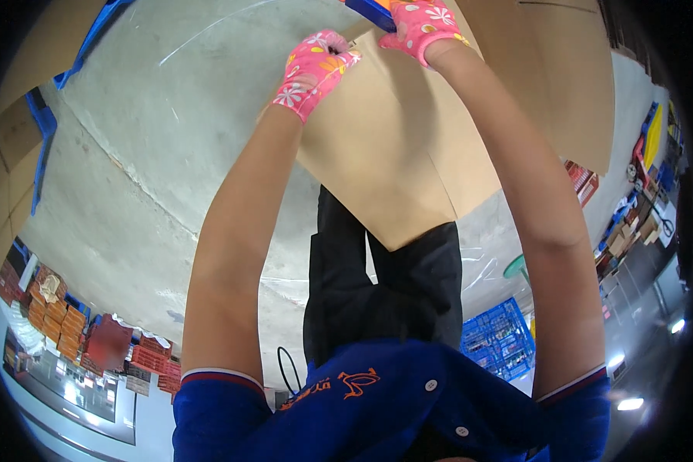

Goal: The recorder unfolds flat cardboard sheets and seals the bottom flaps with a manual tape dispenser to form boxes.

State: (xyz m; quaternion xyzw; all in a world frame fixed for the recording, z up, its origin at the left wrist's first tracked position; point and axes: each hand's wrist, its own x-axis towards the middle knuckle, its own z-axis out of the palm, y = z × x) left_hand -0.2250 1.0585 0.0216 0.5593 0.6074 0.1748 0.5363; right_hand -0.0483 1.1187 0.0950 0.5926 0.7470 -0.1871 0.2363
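Note:
A brown cardboard piece (396,146) with a crease on its right side hangs tilted in front of my legs, one corner against my dark trousers. My left hand (316,71), in a pink flowered glove, is closed with curled fingers at the cardboard's upper left edge. My right hand (425,29), gloved the same way, grips a blue object with an orange part (373,12) above the cardboard's top edge. The top of the picture cuts this object off, so its kind does not show.
Large cardboard (547,85) stands at the upper right. Blue-edged supports (45,127) with cardboard are at the left. Behind me stand a blue plastic crate (499,339), a green round object (514,267) and stacked orange and red boxes (58,323). The floor (162,138) is grey concrete.

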